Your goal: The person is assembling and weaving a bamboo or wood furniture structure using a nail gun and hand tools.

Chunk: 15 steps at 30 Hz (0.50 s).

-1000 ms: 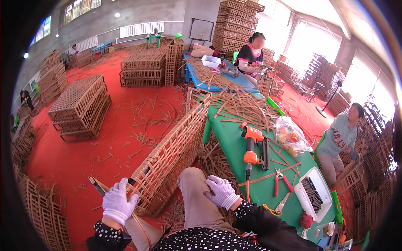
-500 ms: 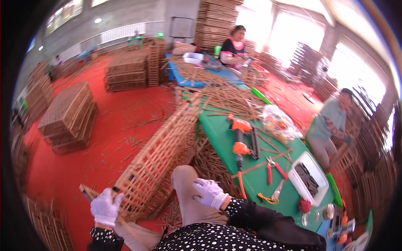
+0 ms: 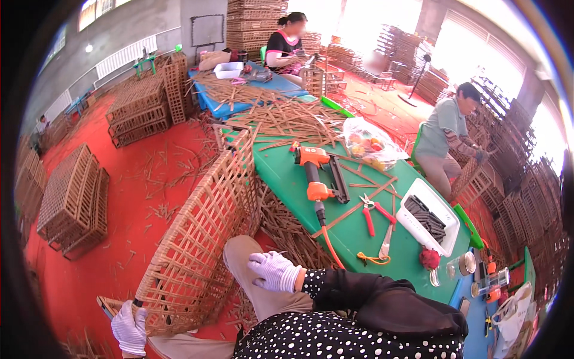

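My left hand [image 3: 128,328], in a white glove, is closed on the near lower corner of a long woven wooden-strip basket [image 3: 191,245]. The basket leans on its side in front of my legs, its far end rising against the green table [image 3: 293,200]. My right hand [image 3: 275,270], also gloved, lies on my raised knee with its fingers loosely apart and nothing in them. On the table near it are an orange and black nail gun [image 3: 320,173] with an orange hose, red-handled pliers [image 3: 373,215] and a blade-like tool with a yellow loop [image 3: 382,248].
A white tray [image 3: 453,230] of dark strips, a plastic bag [image 3: 371,143] and a heap of wooden strips [image 3: 287,119] lie on the table. Cut scraps cover the red floor beneath. Stacked crates [image 3: 72,200] stand left. Two people [image 3: 445,134] work beyond the table.
My view has swung, so the room sits further left in it. My left hand stays at the basket's corner, and my right hand stays on my knee.
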Each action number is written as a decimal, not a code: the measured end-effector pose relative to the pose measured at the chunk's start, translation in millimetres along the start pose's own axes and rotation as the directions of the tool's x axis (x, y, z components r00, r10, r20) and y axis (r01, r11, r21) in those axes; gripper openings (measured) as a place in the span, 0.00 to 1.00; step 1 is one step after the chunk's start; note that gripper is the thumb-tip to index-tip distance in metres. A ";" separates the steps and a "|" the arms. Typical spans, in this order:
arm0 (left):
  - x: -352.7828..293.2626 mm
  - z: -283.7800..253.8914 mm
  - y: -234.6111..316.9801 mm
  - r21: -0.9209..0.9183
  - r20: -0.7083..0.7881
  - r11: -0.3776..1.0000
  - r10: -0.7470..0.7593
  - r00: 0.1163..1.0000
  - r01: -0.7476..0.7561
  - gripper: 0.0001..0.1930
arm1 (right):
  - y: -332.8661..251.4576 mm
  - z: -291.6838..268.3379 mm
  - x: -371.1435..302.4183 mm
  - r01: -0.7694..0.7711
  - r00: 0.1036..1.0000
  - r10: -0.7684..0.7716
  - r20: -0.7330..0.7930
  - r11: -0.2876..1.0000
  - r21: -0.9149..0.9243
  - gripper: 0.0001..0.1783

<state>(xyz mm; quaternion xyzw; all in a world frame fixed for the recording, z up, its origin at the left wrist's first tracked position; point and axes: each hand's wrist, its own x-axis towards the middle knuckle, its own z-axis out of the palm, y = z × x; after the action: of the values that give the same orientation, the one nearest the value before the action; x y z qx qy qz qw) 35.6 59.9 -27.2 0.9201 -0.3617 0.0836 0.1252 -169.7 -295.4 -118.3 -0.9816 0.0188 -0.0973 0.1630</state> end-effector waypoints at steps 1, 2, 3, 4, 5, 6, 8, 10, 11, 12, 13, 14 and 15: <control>-7.9 -1.3 -4.3 -0.016 -0.075 0.998 0.055 0.996 -0.056 0.18 | -8.3 3.3 8.5 0.018 1.000 -0.019 0.017 1.000 0.022 0.20; -15.9 -3.7 -7.7 -0.020 -0.149 0.994 0.101 0.984 -0.105 0.19 | -16.0 7.3 19.3 0.045 0.998 -0.047 0.036 0.998 0.048 0.19; -20.2 -12.1 -8.2 0.062 -0.133 0.988 0.149 0.980 -0.141 0.20 | -21.0 5.5 26.8 0.131 0.991 -0.131 -0.006 0.989 0.060 0.16; -22.1 -17.8 -8.8 0.143 -0.097 0.977 0.176 0.980 -0.161 0.20 | -25.4 5.2 31.8 0.241 0.964 -0.233 -0.129 0.969 0.054 0.16; -19.7 -17.6 -4.8 0.234 -0.137 0.964 0.157 0.978 -0.122 0.21 | -25.6 6.6 36.8 0.340 0.915 -0.317 -0.249 0.939 0.054 0.16; -13.2 -24.1 3.0 0.162 -0.062 0.985 0.075 0.995 -0.064 0.20 | -23.8 6.6 42.0 0.294 0.947 -0.279 -0.160 0.953 0.078 0.16; -18.3 -17.3 -3.8 0.182 -0.176 0.982 0.073 0.982 -0.041 0.18 | -30.4 -2.4 58.8 0.292 0.947 -0.277 -0.165 0.953 0.076 0.24; -40.5 -17.4 -11.3 -0.053 -0.287 0.999 -0.018 0.958 0.003 0.21 | -54.0 -10.1 72.5 0.299 0.941 -0.290 -0.176 0.954 0.026 0.25; -52.1 -15.0 -10.7 -0.183 -0.329 0.980 -0.136 0.935 0.078 0.25 | -66.0 -13.0 79.9 0.333 0.927 -0.317 -0.201 0.941 0.054 0.25; -62.6 -8.0 -14.7 -0.216 -0.328 0.971 -0.169 0.929 0.100 0.26 | -77.2 -10.2 86.9 0.350 0.918 -0.327 -0.225 0.934 0.072 0.25; -72.8 -4.5 -12.8 -0.291 -0.315 0.942 -0.260 0.913 0.168 0.26 | -90.5 -5.2 96.7 0.407 0.891 -0.372 -0.261 0.909 0.093 0.26; -84.9 -2.2 -8.2 -0.368 -0.297 0.901 -0.348 0.889 0.229 0.26 | -107.7 -1.4 103.9 0.442 0.881 -0.409 -0.239 0.890 0.108 0.26; -92.1 1.7 -3.4 -0.350 -0.310 0.904 -0.360 0.880 0.247 0.25 | -125.0 0.5 109.8 0.536 0.825 -0.481 -0.295 0.832 0.145 0.26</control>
<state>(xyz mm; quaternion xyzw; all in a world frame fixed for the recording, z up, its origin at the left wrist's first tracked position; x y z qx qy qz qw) -28.6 121.1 -51.9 0.9037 -0.1897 0.1776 0.3403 -61.3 -184.5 -58.0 -0.9063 -0.2359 -0.2599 0.2354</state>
